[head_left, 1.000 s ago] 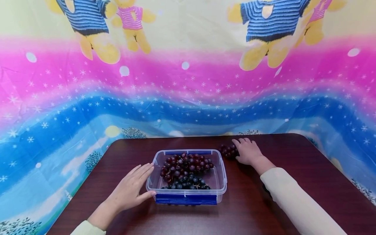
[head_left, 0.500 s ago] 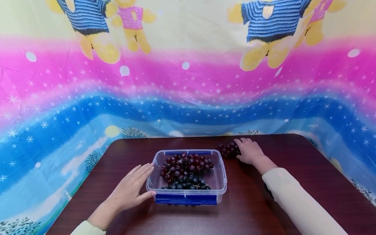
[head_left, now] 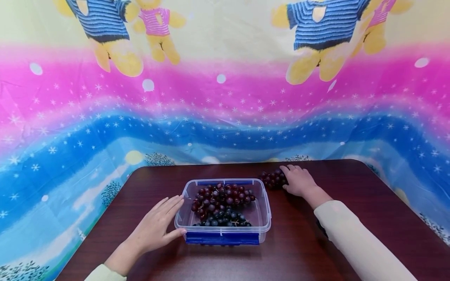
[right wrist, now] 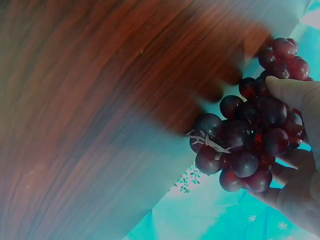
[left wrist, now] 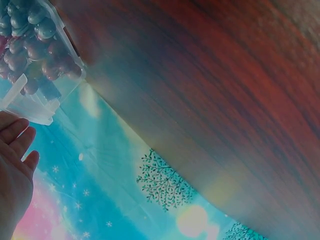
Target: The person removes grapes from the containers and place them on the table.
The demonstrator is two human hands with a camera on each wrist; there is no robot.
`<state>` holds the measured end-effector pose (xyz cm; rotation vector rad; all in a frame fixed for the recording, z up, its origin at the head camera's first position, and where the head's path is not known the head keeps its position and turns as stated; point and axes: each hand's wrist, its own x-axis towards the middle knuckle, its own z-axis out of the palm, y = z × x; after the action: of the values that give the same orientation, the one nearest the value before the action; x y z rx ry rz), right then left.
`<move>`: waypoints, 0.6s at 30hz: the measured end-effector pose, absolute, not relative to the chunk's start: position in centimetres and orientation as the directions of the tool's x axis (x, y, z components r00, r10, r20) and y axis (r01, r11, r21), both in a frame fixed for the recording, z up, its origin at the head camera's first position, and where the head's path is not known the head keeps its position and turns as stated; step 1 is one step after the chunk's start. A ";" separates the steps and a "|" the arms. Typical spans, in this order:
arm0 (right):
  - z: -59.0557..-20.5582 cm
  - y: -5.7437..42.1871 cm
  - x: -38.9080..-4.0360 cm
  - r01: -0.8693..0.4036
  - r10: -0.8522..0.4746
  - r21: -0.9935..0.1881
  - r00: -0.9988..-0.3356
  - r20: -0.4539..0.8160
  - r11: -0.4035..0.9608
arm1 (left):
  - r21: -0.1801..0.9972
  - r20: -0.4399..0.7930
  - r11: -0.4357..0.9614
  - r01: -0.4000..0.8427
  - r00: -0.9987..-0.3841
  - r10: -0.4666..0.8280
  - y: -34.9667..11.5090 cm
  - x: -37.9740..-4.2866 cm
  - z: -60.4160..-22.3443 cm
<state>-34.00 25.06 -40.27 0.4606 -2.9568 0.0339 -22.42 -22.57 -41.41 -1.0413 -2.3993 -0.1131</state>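
Observation:
In the head view, a clear plastic container point(head_left: 261, 236) with blue clips stands at the middle of the table. Inside it lie a bunch of red grapes point(head_left: 225, 197) and, nearer the front, a bunch of dark blue-black grapes point(head_left: 223, 218). My left hand point(head_left: 154, 222) rests at the container's left side, fingers straight and thumb at the front corner. Behind and right of the container, my right hand point(head_left: 300, 181) holds another bunch of red grapes point(right wrist: 240, 145). The right wrist view shows the thumb on one side of this bunch and fingers on the other, with a pale stem sticking out.
The dark brown wooden table point(head_left: 351, 234) has rounded far corners. A colourful cloth point(head_left: 225, 117) printed with bears and snowflakes hangs right behind the table's far edge and along both sides.
My right hand has shifted very slightly to the right, and a little more of its red grape bunch shows left of the fingers. The left hand and the container have stayed in place.

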 end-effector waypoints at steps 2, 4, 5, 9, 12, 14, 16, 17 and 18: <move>-40.2 25.1 -33.9 -0.305 -0.302 0.003 -0.941 0.151 0.952 | -0.125 0.490 0.702 0.702 -0.571 0.658 -22.6 -22.4 -41.4; -40.1 25.1 -33.9 -0.307 -0.305 0.007 -0.940 0.155 0.952 | -0.123 0.490 0.700 0.703 -0.571 0.659 -22.6 -22.4 -41.4; -40.1 25.1 -33.8 -0.309 -0.307 0.009 -0.939 0.157 0.951 | -0.123 0.489 0.699 0.704 -0.570 0.660 -22.6 -22.4 -41.4; -39.9 25.2 -33.7 -0.325 -0.322 0.013 -0.932 0.167 0.946 | -0.125 0.489 0.700 0.704 -0.570 0.660 -22.6 -22.4 -41.4; -39.8 25.2 -33.5 -0.335 -0.333 0.015 -0.927 0.173 0.942 | -0.127 0.489 0.701 0.702 -0.570 0.660 -22.6 -22.4 -41.4; -39.7 25.3 -33.4 -0.340 -0.337 0.017 -0.924 0.177 0.940 | -0.126 0.490 0.700 0.703 -0.569 0.660 -22.6 -22.4 -41.4; -39.5 25.3 -33.3 -0.345 -0.342 0.015 -0.922 0.183 0.939 | -0.125 0.492 0.697 0.706 -0.566 0.661 -22.6 -22.4 -41.4; -39.4 25.3 -33.2 -0.347 -0.344 0.017 -0.920 0.186 0.938 | -0.125 0.493 0.696 0.707 -0.564 0.662 -22.6 -22.4 -41.4; -39.3 25.3 -33.2 -0.349 -0.346 0.017 -0.919 0.189 0.937 | -0.125 0.493 0.695 0.708 -0.563 0.663 -22.6 -22.4 -41.4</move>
<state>-33.16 25.31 -39.33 0.5263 -2.9035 0.0247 -22.39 -22.61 -41.40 -1.0511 -2.3916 -0.1177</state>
